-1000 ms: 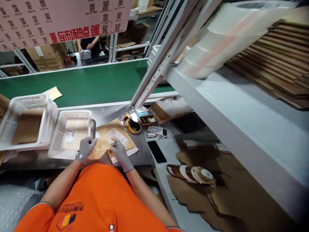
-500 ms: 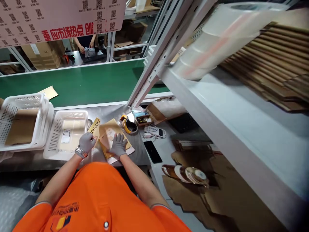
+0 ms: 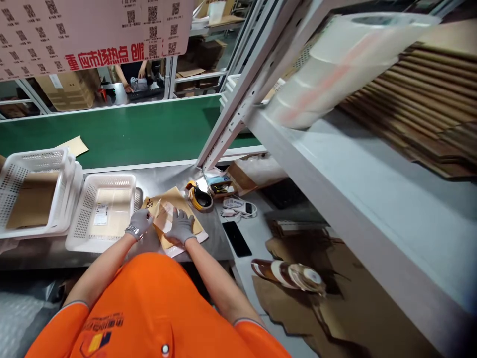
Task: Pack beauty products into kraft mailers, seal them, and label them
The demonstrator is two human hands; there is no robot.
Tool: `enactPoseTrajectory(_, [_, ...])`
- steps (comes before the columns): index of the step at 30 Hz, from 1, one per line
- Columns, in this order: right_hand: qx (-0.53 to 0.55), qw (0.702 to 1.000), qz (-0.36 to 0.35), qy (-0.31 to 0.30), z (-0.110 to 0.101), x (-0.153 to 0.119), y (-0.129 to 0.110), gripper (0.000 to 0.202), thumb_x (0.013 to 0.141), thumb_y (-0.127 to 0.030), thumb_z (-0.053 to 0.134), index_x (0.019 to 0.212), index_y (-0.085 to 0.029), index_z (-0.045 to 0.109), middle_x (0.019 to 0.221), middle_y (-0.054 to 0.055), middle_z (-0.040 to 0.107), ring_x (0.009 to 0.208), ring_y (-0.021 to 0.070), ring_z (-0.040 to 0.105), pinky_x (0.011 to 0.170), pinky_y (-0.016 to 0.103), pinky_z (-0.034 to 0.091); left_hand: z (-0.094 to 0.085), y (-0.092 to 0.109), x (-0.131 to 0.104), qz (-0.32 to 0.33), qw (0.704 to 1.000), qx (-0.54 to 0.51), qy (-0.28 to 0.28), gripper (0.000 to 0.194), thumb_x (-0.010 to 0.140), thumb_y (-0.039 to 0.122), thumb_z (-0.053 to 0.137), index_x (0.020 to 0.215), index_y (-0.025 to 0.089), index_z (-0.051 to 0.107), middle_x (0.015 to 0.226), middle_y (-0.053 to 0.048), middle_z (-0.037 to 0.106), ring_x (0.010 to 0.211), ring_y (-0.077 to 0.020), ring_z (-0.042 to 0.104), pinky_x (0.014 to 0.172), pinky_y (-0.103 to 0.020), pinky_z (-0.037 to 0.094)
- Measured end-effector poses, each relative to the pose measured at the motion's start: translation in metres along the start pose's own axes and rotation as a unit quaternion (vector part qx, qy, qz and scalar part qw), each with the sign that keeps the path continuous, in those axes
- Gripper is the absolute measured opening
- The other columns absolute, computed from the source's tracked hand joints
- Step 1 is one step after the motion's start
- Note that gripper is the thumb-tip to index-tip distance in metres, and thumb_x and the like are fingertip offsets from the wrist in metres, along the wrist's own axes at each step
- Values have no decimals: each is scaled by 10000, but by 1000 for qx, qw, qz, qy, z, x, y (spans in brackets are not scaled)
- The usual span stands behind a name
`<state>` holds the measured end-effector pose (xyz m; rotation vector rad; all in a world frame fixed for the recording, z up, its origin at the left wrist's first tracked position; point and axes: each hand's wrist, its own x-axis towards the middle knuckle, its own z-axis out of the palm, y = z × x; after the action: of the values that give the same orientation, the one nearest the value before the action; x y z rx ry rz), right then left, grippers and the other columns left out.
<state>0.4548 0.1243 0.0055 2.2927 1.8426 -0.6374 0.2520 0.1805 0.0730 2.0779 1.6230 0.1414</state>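
Observation:
My left hand [image 3: 141, 222], in a grey glove with a metal watch at the wrist, is closed on a yellow paper piece [image 3: 149, 203] with black lettering. Whether that piece joins the envelope beside it, I cannot tell. A yellow kraft envelope [image 3: 173, 195] lies on the metal table, with a pale sheet [image 3: 168, 208] on top of it. My gloved right hand [image 3: 181, 226] rests flat on both, fingers spread. Under the envelope's near end shows a whitish packet edge [image 3: 203, 236].
Left of my hands are a white basket [image 3: 80, 219] holding a labelled parcel [image 3: 102, 215] and stacked baskets [image 3: 69, 199]. A yellow tape dispenser [image 3: 199, 196], phone [image 3: 237, 238] and bottle [image 3: 286, 274] sit rightward. Behind runs a green conveyor [image 3: 149, 132]; a shelf [image 3: 335, 184] overhangs right.
My left hand has moved right, toward the envelope, and the yellow paper piece has tilted over with it. My right hand stays on the envelope.

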Motion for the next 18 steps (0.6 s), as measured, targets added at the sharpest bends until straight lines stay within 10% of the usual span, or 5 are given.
enactPoseTrajectory(7, [91, 993, 27, 66, -4, -33, 40, 1322, 649, -483, 1011, 1759, -88, 410, 1599, 318, 562, 1415, 471, 573, 1239, 553, 390, 18, 12, 11, -9, 998, -15, -53, 160, 1028, 221, 682, 1023, 162, 831, 1108, -127, 832, 1057, -243, 749, 908, -320, 509])
enactPoseTrajectory(18, [338, 924, 5, 177, 16, -103, 95, 1014, 671, -409, 952, 1605, -204, 617, 1445, 154, 721, 1303, 345, 690, 1114, 469, 584, 95, 47, 11, -20, 978, -118, -173, 85, 905, 188, 776, 931, 132, 834, 987, -142, 835, 958, -265, 751, 875, -325, 526])
